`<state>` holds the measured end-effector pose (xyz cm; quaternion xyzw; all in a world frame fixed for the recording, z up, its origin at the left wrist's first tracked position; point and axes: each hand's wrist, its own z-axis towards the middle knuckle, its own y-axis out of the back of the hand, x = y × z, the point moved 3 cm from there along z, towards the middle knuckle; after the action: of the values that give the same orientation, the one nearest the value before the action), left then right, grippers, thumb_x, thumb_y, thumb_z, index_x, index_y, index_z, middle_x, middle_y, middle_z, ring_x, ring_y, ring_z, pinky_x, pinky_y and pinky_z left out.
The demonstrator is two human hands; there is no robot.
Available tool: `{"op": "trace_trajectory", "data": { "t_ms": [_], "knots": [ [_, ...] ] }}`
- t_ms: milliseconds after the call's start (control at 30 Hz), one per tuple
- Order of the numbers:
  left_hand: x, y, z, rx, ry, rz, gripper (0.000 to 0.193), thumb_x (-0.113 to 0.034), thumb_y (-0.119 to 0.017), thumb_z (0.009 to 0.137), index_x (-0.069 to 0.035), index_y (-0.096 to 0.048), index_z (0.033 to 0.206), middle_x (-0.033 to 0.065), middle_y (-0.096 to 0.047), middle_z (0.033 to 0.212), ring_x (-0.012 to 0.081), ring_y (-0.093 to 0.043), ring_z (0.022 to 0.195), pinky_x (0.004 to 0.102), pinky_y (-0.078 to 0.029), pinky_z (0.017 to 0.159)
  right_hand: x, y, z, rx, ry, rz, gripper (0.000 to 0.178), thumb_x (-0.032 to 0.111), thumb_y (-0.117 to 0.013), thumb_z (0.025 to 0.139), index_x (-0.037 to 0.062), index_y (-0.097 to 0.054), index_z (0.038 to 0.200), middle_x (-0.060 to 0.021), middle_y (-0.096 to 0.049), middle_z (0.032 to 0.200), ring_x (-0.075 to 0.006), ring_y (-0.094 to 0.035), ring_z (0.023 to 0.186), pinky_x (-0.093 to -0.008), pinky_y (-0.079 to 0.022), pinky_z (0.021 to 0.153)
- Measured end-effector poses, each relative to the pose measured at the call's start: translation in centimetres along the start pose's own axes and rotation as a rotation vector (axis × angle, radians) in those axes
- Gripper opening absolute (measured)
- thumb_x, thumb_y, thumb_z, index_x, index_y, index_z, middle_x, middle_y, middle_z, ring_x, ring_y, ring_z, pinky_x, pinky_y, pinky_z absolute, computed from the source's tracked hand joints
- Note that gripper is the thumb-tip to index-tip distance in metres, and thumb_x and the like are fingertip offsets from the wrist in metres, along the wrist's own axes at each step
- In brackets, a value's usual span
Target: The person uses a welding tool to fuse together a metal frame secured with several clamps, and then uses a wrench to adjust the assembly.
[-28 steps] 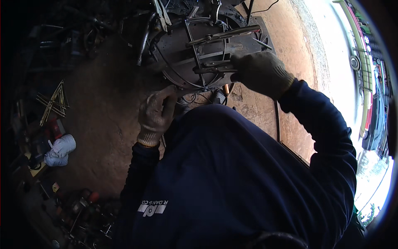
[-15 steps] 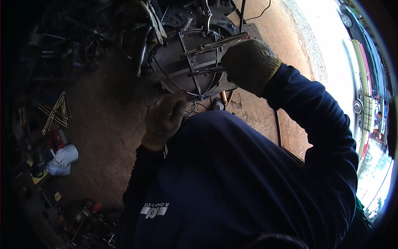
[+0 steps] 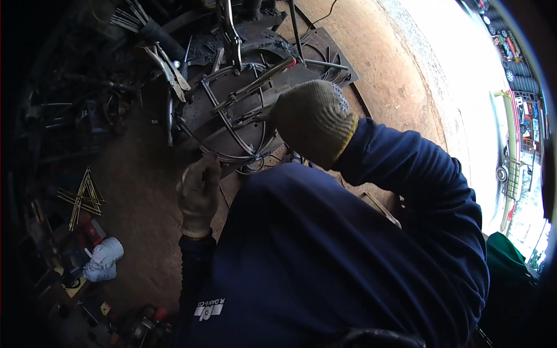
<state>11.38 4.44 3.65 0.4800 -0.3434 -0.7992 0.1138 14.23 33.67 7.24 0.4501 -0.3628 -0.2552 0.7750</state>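
A round metal frame of thin bent rods with crossbars lies on a dark metal plate. My right hand, in a knitted work glove, is closed at the frame's right side around a grey metal bar that reaches over the frame; its gripped end is hidden. Just above it, a longer flat metal bar with a red end lies slanted across the frame. My left hand, also gloved, is held near the frame's near-left edge. Its fingers are curled together, and what they hold, if anything, cannot be made out.
Locking pliers hang at the frame's left, and another clamp stands behind it. Thin rods lie on the floor at left, near a whitish bundle. A perforated plate lies at back right.
The whole view has shifted and turned, so the frame appears lower and further left. My right hand keeps about the same place beside the frame. My left hand sits slightly further from it.
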Motion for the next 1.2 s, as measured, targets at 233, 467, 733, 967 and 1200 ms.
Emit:
{"op": "trace_trajectory", "data": {
  "t_ms": [233, 467, 733, 967, 1200],
  "knots": [
    [-1.4, -0.5, 2.2, 0.079, 0.011, 0.029, 0.019, -0.007, -0.072, 0.092, -0.006, -0.070, 0.111, 0.0089, -0.073, 0.092, 0.0282, -0.071, 0.083, 0.0411, -0.056, 0.072, 0.7, -2.2, -3.7, -0.005, -0.236, 0.361, 0.045, 0.012, -0.053, 0.103, 0.0016, -0.051, 0.147, -0.0186, -0.055, 0.143, -0.0265, -0.054, 0.132, -0.0369, -0.044, 0.112],
    [-2.8, -2.6, 3.4, 0.166, -0.165, 0.118, 0.023, -0.005, -0.073, 0.090, -0.006, -0.069, 0.113, 0.0106, -0.073, 0.093, 0.0284, -0.071, 0.082, 0.0398, -0.056, 0.074, -1.7, 0.5, -2.9, 0.088, -0.394, 0.564, 0.043, 0.012, -0.057, 0.102, 0.0018, -0.052, 0.143, -0.0182, -0.059, 0.136, -0.0245, -0.060, 0.123, -0.0364, -0.049, 0.107],
    [-3.9, -2.4, 3.8, 0.120, -0.042, 0.061, 0.023, -0.004, -0.071, 0.092, -0.003, -0.070, 0.115, 0.0134, -0.075, 0.099, 0.0278, -0.072, 0.084, 0.0385, -0.058, 0.075, -7.1, 12.5, -5.7, 0.670, -0.894, 0.344, 0.031, 0.032, -0.074, 0.093, 0.0055, -0.078, 0.107, -0.0118, -0.075, 0.088, -0.0164, -0.070, 0.081, -0.0358, -0.055, 0.073],
    [-2.2, -1.6, -1.2, -0.005, 0.284, 0.054, 0.018, -0.003, -0.065, 0.095, 0.000, -0.071, 0.112, 0.0146, -0.075, 0.105, 0.0276, -0.073, 0.086, 0.0360, -0.059, 0.075, -21.4, -3.6, -22.7, -0.020, -1.540, 0.624, 0.052, 0.050, -0.069, 0.093, 0.0014, -0.076, 0.110, -0.0071, -0.064, 0.073, -0.0156, -0.065, 0.063, -0.0322, -0.050, 0.054],
    [-2.3, -1.0, -8.1, 0.312, 0.468, 0.409, 0.015, -0.007, -0.061, 0.098, -0.002, -0.071, 0.108, 0.0138, -0.073, 0.103, 0.0246, -0.071, 0.083, 0.0375, -0.057, 0.072, -35.5, -16.9, -18.7, 0.318, -1.284, 0.467, 0.056, 0.055, -0.063, 0.090, 0.0036, -0.077, 0.108, -0.0194, -0.075, 0.098, -0.0364, -0.072, 0.094, -0.0446, -0.054, 0.085]
  ]
}}
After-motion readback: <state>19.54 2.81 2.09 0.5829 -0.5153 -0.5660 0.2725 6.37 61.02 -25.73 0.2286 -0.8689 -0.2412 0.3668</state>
